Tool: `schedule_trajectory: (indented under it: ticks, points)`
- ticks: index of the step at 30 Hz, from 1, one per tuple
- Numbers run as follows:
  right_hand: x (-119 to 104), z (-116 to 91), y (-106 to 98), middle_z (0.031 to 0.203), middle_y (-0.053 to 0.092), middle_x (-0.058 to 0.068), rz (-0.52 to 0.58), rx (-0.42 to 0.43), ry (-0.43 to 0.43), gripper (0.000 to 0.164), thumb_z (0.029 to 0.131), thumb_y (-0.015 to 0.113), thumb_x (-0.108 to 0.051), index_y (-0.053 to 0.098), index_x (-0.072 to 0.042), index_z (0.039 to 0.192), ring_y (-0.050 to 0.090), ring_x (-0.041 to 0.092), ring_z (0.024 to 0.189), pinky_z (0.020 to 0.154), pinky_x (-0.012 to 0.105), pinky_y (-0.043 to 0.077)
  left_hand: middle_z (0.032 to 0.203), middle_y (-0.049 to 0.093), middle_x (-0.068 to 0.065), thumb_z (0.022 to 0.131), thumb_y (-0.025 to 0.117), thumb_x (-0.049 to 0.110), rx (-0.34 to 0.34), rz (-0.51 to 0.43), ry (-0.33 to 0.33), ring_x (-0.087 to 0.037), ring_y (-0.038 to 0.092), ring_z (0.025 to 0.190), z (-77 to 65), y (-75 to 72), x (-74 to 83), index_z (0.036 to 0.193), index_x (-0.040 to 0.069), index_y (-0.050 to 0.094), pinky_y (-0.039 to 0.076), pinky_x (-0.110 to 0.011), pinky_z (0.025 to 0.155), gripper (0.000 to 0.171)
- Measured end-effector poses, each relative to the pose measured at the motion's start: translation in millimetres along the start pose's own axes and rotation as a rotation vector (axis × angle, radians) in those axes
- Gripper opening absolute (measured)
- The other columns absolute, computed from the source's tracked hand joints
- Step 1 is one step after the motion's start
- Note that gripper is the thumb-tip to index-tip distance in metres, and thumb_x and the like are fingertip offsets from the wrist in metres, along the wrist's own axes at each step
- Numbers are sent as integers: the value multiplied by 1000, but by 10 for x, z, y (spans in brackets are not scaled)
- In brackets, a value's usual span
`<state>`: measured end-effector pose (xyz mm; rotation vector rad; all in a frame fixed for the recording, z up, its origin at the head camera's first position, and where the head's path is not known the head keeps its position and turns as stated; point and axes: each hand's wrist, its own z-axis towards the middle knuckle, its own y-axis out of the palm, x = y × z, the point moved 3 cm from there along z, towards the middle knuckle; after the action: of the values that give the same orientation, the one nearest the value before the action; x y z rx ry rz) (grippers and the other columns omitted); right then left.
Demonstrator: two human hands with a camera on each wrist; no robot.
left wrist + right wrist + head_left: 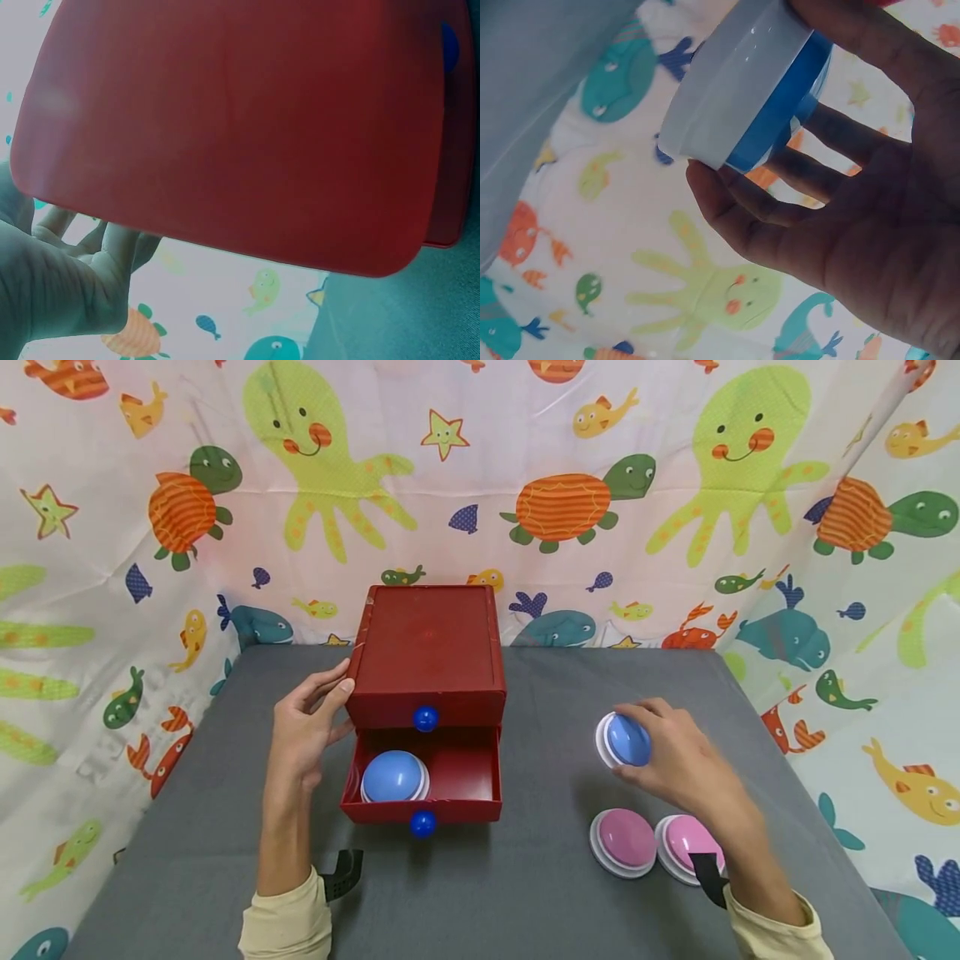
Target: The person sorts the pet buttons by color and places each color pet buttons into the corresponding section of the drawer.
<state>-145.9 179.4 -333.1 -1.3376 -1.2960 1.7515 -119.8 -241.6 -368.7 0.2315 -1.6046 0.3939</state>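
- Grey tabletop (540, 910).
- Left hand (306, 725), fingers extended, touches red drawer box (427, 647).
- Right hand (678, 752) pinches round blue-domed white button (628, 740): full dome in head view only; faces palm, width tilted.

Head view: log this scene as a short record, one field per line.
left hand: touches left side of red drawer box
right hand: holds blue-domed disc above gray table
upper drawer: closed
lower drawer: open, another blue-domed disc inside
pink-domed discs: two, side by side on table
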Motion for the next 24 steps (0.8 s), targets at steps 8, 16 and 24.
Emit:
schedule_trajectory:
  ticks: [8, 16, 24]
  points:
    - [-460, -18, -71, 140, 61, 16, 48, 3, -100, 75, 76, 92, -23, 61, -16, 144, 54, 43, 124, 87, 61, 63, 153, 58, -5, 98, 71, 45, 9, -3, -8, -24, 59, 130, -15, 11, 9, 147, 31, 61, 58, -47, 98, 53]
    - [-918, 41, -28, 143, 61, 11, 88, -32, -188, 80, 71, 94, -24, 61, -18, 143, 54, 39, 128, 86, 55, 65, 154, 57, -3, 96, 72, 47, 15, -1, -23, -23, 60, 130, -14, 24, 2, 147, 32, 61, 58, -46, 97, 54]
    - [-1265, 169, 145, 146, 58, 12, 135, -107, -276, 79, 74, 94, -21, 60, -16, 146, 52, 36, 132, 90, 50, 65, 152, 58, -3, 97, 72, 46, 1, -31, -33, -19, 60, 128, -9, 6, -4, 147, 32, 61, 59, -35, 91, 54]
